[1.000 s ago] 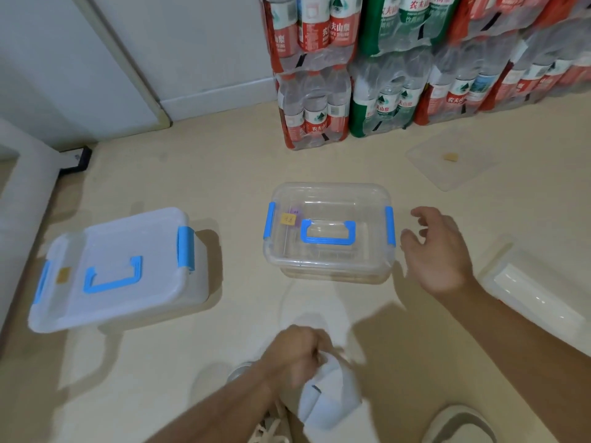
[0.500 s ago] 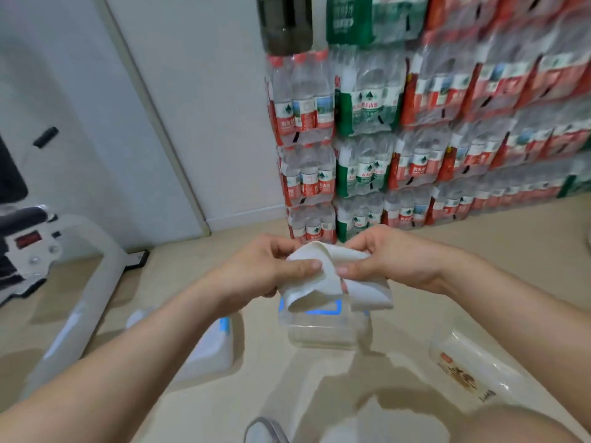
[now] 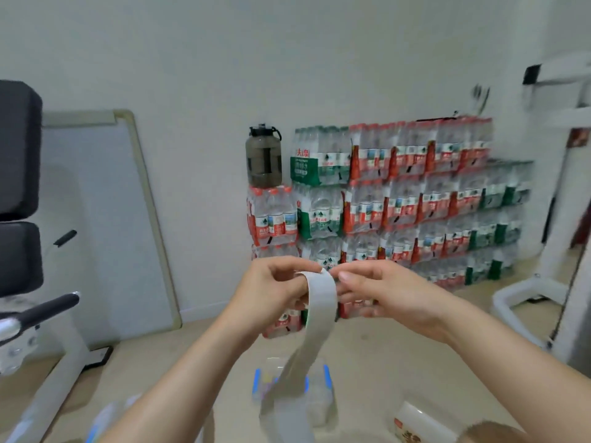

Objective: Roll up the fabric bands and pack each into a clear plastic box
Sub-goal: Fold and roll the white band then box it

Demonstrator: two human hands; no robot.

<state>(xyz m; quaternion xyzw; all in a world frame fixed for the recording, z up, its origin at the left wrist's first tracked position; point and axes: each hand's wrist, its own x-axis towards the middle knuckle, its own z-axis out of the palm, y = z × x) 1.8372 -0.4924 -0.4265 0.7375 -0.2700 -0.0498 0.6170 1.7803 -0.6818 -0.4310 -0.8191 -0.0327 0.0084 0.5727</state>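
Observation:
A white fabric band (image 3: 316, 318) hangs unrolled from my raised hands, its tail dropping down toward the floor. My left hand (image 3: 271, 289) pinches the band's top end between thumb and fingers. My right hand (image 3: 383, 292) meets it from the right, its fingertips at the same top end of the band. A clear plastic box with blue latches (image 3: 319, 394) stands on the floor below, partly hidden behind the hanging band. A second box with a blue-trimmed lid (image 3: 105, 420) shows only its edge at the lower left, behind my left forearm.
Stacked packs of bottled water (image 3: 399, 203) line the far wall, a dark jug (image 3: 263, 156) on top. A whiteboard (image 3: 105, 225) leans at the left next to a weight bench (image 3: 28, 282). A white machine frame (image 3: 543, 282) stands at the right. A white container (image 3: 419, 423) lies on the floor.
The view has tilted up from the floor to the wall. Both hands rose with the band, which went from a bunched wad to hanging out long.

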